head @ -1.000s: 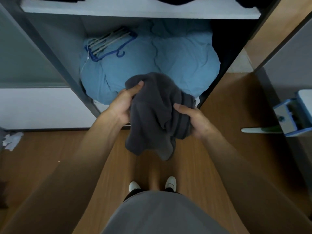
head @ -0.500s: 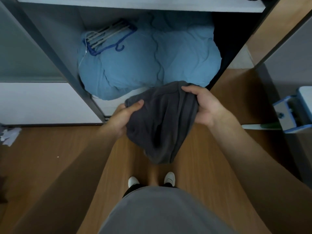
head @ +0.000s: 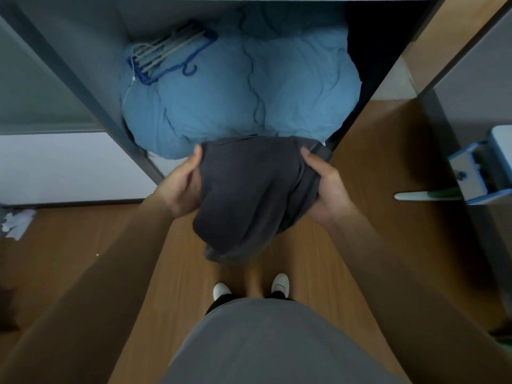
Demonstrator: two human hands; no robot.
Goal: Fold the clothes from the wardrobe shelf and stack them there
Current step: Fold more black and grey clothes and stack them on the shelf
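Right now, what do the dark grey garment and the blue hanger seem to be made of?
The dark grey garment: soft matte fabric, perhaps cotton knit; it hangs limp in soft folds. The blue hanger: probably smooth plastic; thin, stiff, evenly coloured hook and frame.

Both arms reach forward; the left hand (head: 180, 187) and the right hand (head: 328, 187) each grip one side of the dark garment (head: 249, 195), thumbs on top.

No readable text, labels or numbers anywhere.
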